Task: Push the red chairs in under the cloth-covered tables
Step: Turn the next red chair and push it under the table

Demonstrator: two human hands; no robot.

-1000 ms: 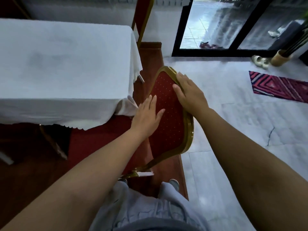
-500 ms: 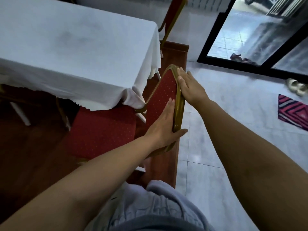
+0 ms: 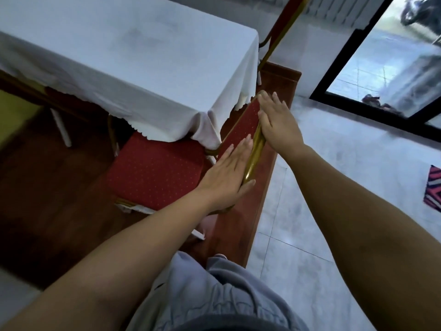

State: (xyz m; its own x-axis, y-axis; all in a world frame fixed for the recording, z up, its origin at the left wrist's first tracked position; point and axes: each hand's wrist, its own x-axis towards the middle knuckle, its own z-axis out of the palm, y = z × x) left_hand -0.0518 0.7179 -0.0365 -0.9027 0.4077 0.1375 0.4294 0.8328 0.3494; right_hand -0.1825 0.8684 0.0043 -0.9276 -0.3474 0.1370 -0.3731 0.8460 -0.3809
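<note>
A red chair with a gold frame stands at the corner of the white cloth-covered table [image 3: 143,56]. Its seat [image 3: 155,168] is partly under the hanging cloth, and its backrest [image 3: 241,130] stands edge-on just beside the table corner. My left hand [image 3: 226,177] lies flat on the front of the backrest with the thumb hooked behind the gold rim. My right hand [image 3: 279,125] clasps the upper rim from the outer side, fingers stretched along it.
A second red chair [image 3: 284,22] stands beyond the table's far corner. The chair sits on a raised red-brown wooden floor strip [image 3: 238,223] whose edge drops to grey tiles [image 3: 334,187] on the right. A glass door [image 3: 381,68] and a patterned rug [image 3: 433,187] lie further right.
The chair has turned and slid toward the table, its seat going under the cloth. My left hand has shifted from the backrest's face to its lower rim. The view has swung left.
</note>
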